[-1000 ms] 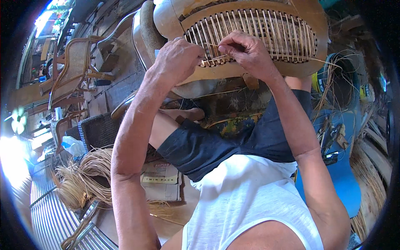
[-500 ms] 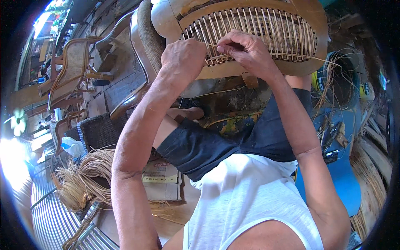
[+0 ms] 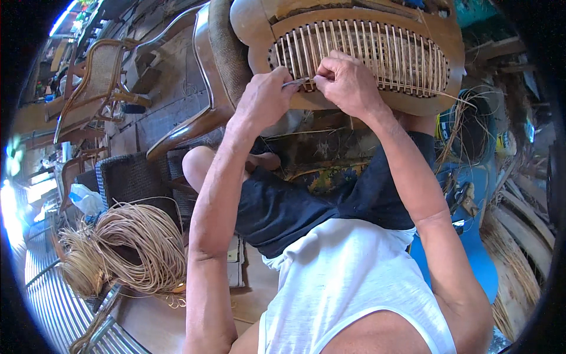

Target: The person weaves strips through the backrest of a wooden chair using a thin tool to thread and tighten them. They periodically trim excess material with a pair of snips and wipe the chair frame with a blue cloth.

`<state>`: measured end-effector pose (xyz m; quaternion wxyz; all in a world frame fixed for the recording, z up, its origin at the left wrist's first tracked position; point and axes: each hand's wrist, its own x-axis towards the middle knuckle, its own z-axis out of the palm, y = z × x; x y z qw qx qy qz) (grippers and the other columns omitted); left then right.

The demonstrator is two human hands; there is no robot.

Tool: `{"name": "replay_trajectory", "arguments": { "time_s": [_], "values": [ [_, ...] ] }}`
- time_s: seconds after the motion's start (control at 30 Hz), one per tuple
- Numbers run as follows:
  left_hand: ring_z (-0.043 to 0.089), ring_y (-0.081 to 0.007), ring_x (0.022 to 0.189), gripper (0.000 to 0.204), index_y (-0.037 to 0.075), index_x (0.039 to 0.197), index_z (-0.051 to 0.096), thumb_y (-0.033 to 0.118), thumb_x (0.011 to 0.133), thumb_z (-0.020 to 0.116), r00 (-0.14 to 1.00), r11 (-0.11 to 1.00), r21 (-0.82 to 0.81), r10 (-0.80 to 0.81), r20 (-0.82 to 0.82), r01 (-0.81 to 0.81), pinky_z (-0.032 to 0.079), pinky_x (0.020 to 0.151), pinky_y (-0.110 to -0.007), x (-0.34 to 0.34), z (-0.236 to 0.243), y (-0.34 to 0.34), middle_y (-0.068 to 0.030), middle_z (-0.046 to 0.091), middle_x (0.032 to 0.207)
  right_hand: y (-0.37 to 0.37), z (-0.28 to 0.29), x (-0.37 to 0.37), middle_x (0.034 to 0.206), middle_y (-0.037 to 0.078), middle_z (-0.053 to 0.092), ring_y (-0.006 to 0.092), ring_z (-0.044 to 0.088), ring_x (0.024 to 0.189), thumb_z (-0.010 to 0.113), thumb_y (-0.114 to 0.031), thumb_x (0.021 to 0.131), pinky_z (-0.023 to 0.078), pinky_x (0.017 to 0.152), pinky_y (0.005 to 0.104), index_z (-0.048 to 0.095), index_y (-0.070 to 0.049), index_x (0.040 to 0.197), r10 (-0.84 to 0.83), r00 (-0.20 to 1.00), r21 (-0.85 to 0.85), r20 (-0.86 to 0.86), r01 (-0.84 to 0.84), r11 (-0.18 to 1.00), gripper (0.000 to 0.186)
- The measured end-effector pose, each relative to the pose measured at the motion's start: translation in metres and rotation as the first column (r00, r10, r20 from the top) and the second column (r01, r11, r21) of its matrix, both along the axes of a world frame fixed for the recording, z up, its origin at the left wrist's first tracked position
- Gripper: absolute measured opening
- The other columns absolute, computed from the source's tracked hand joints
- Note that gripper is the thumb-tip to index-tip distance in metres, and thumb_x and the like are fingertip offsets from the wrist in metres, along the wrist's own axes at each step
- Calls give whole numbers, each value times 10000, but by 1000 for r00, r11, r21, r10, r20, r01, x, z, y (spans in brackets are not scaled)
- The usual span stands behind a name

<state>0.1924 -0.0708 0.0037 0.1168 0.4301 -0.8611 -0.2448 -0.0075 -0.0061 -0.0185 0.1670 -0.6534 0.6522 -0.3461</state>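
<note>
Both my hands are at the lower left edge of an oval, cane-laced opening in a wooden chair panel (image 3: pixel 437 106). Pale cane strands (image 3: pixel 377 53) run up and down across it, over darker crosswise ones. My left hand (image 3: pixel 263 99) is closed around a thin greyish tool (image 3: pixel 295 82) whose slim end points at the rim; its exact kind is unclear. Just to its right, my right hand (image 3: pixel 352 85) pinches thumb against fingers at the rim, apparently on a cane strand mostly hidden by the fingertips. A loose cane end (image 3: pixel 457 97) sticks out past the right rim.
A big coil of cane (image 3: pixel 144 245) lies at lower left by a ribbed metal sheet (image 3: pixel 73 318). Another chair (image 3: pixel 97 82) with a woven back stands far left. To the right are a dark bucket (image 3: pixel 480 127) with loose strands and a blue surface (image 3: pixel 480 253).
The thin greyish tool now shows in my left hand, and both hands have come down to the lower rim. The view has shifted, showing more of the cane coil.
</note>
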Motion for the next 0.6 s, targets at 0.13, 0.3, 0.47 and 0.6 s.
{"name": "replay_trajectory", "arguments": {
  "time_s": [0.13, 0.3, 0.47, 0.6],
  "values": [
    [706, -441, 880, 190, 47, 1041, 669, 224, 972, 684, 997, 998, -65, 22, 77, -17, 535, 754, -535, -1, -1, 7, -237, 725, 889, 0, 1, 7, 852, 90, 627, 286, 667, 804, 744, -181, 882, 527, 725, 433, 689, -32, 823, -46, 997, 30, -63, 48, 998, 170],
    [701, -440, 892, 211, 76, 1111, 650, 255, 1002, 629, 984, 992, -95, 94, 152, -80, 532, 768, -551, -1, -6, 16, -228, 725, 911, 0, 1, 15, 849, 80, 641, 273, 669, 800, 754, -208, 901, 527, 724, 430, 694, -31, 823, -15, 989, 18, -145, 18, 1000, 203],
    [704, -429, 906, 209, 63, 1082, 659, 253, 998, 632, 993, 988, -100, 119, 28, -115, 533, 777, -541, 0, -15, 19, -223, 724, 914, 1, -9, 17, 840, 73, 661, 246, 671, 774, 762, -170, 907, 528, 711, 412, 707, -21, 851, -18, 987, -127, -160, -2, 992, 168],
    [702, -425, 932, 211, 54, 1044, 671, 256, 990, 644, 992, 987, -111, 120, 47, -114, 535, 795, -534, -1, -13, 19, -217, 728, 940, 3, 0, 3, 851, 96, 663, 281, 681, 830, 762, -187, 898, 538, 761, 442, 721, -52, 847, -47, 999, 6, 17, 47, 999, 150]
  ]
}}
